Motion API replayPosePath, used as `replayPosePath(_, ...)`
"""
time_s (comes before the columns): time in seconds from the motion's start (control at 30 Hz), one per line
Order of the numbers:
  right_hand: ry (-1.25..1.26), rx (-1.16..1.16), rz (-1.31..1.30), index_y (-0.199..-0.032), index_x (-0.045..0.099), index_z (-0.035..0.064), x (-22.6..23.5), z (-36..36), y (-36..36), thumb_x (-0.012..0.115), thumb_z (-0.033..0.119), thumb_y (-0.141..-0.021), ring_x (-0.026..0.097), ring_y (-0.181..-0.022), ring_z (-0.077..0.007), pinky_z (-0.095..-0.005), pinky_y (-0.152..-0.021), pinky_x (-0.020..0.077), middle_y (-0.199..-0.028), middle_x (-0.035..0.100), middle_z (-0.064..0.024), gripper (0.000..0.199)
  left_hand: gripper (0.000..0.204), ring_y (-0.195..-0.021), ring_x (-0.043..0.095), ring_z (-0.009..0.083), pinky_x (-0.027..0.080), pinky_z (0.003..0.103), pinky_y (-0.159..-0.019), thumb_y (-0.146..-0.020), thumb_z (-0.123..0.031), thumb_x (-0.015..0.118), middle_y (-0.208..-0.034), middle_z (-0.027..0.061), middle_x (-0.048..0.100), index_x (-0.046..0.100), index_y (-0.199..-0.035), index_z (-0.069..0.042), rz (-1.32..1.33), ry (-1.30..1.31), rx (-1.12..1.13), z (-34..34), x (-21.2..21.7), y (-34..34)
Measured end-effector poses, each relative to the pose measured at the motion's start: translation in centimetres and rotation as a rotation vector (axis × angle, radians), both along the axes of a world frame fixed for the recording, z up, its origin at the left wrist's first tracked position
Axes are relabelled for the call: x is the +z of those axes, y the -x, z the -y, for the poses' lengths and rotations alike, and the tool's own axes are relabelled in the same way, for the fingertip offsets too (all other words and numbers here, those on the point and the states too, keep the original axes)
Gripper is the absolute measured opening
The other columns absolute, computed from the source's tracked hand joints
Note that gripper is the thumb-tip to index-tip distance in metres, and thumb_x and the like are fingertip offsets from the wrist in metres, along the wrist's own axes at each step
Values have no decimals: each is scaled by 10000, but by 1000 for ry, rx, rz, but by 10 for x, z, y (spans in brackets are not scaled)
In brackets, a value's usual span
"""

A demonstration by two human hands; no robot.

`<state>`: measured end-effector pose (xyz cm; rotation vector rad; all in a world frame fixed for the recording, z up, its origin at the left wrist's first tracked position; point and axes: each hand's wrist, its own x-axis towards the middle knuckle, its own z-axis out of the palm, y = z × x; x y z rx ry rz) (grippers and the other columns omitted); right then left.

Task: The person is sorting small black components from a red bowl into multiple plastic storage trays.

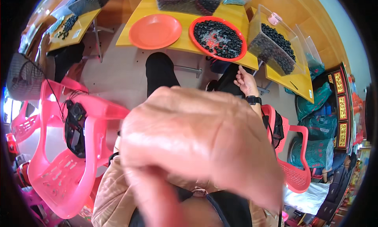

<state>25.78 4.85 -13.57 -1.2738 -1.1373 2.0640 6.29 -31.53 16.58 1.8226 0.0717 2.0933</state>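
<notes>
My left hand is raised very close to the camera. It is blurred and fills the middle of the view, with its fingers bent toward me, and whether it holds anything is hidden. My right hand, with a black watch on the wrist, rests on my right thigh in black trousers, fingers loosely apart and empty. Beyond my knees stands a yellow table. On it are an empty orange plate and a red plate full of small black ring-shaped pieces.
Clear bins of black pieces stand on the table's right and far edge. A pink plastic chair at my left carries a black device with a cable. Another pink chair and green sacks are at my right.
</notes>
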Motion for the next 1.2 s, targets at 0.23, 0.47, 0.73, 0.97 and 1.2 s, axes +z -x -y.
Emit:
replayPosePath(0.23,64,104,41,-965,661,98,-6,-13,9,739,403,-1106,432,-449,-90,-327,-621,537,-679,608,19,345,429,-802,724,221,494,322,-588,-1129,-419,663,-920,102,743,652,-1045,2,24,4,9,18,-20,11)
replayPosePath(0.47,24,131,132,-935,665,126,-9,-15,15,765,407,-1087,411,-435,-70,-294,-597,505,-674,607,38,334,475,-848,713,243,468,342,-641,-1104,-457,667,-969,128,719,624,-1088,16,46,16,12,39,-49,20)
replayPosePath(0.73,37,89,125,-952,667,110,-13,-16,19,777,379,-1088,296,-430,-62,-255,-563,409,-681,563,42,321,542,-901,701,268,438,365,-702,-1075,-501,671,-1024,158,693,592,-1137,32,71,35,-1,52,-80,31)
replayPosePath(0.97,31,129,145,-931,651,124,-19,-20,20,721,381,-1119,349,-426,-68,-267,-557,424,-669,580,35,326,609,-947,690,290,412,385,-755,-1050,-539,675,-1073,183,670,564,-1181,45,70,45,-7,68,-94,36)
replayPosePath(1.2,40,147,141,-928,655,120,-26,-20,24,720,356,-1122,332,-419,-74,-273,-555,413,-668,584,32,313,682,-993,679,312,386,405,-808,-1025,-578,678,-1122,209,647,536,-1224,59,50,68,32,89,-102,42)
